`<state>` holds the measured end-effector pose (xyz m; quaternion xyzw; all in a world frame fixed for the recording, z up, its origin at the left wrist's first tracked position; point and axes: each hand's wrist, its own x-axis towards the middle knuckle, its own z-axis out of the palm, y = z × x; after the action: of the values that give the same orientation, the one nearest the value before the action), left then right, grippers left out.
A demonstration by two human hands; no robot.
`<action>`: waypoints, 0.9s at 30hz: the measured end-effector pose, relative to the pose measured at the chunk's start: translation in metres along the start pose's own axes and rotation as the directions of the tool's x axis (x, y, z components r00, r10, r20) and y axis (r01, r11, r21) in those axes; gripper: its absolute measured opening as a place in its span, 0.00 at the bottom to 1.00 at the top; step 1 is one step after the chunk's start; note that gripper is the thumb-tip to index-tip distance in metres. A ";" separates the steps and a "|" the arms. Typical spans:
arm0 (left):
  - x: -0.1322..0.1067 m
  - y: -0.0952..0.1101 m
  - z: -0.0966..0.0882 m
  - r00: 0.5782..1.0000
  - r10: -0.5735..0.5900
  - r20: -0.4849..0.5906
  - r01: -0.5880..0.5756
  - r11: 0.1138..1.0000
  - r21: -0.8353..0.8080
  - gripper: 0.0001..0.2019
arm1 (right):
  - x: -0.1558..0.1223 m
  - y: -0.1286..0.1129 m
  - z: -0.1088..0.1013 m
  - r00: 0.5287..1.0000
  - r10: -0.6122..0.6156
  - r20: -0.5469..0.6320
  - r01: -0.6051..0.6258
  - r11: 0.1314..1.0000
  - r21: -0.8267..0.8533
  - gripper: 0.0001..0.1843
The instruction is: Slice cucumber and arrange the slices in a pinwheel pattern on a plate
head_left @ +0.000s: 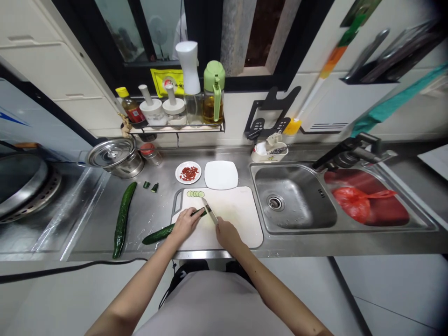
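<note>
No text can be read anywhere. The yellow packet [167, 82] behind the rack carries a red and white emblem with print too blurred to make out, and the label on the yellow-capped sauce bottle [130, 108] is equally unreadable.

Home kitchen, steel sink [297, 205], condiment rack [175, 128], stove [24, 186]

Cutting board [241, 219] is sitting at the counter's [87, 219] front edge, sink [297, 219] lying right, whole cucumber [122, 219] lying left, plates [221, 175] sitting behind.
</note>
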<state>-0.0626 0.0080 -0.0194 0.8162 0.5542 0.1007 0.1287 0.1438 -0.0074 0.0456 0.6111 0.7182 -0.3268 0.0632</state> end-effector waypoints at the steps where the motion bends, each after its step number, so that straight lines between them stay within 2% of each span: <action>1: -0.001 0.000 0.000 1.000 0.000 -0.001 0.000 1.000 0.002 0.20 | -0.001 -0.002 -0.001 1.000 0.002 0.003 -0.002 1.000 -0.007 0.15; 10: -0.004 -0.004 0.003 1.000 -0.006 0.011 0.006 1.000 0.003 0.21 | -0.002 -0.012 -0.002 0.999 -0.008 0.051 0.011 0.998 -0.059 0.17; 19: -0.002 -0.011 0.008 0.991 0.088 -0.100 -0.089 0.996 -0.002 0.20 | -0.003 -0.020 -0.005 0.997 -0.008 0.074 0.017 0.993 -0.115 0.19; 27: -0.001 -0.011 0.008 0.989 0.100 -0.113 -0.097 0.995 0.027 0.19 | 0.002 -0.024 -0.005 0.997 -0.006 0.079 0.019 0.987 -0.163 0.17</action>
<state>-0.0704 0.0104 -0.0304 0.8367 0.5208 0.1478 0.0829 0.1225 -0.0043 0.0580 0.5860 0.7434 -0.2910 0.1391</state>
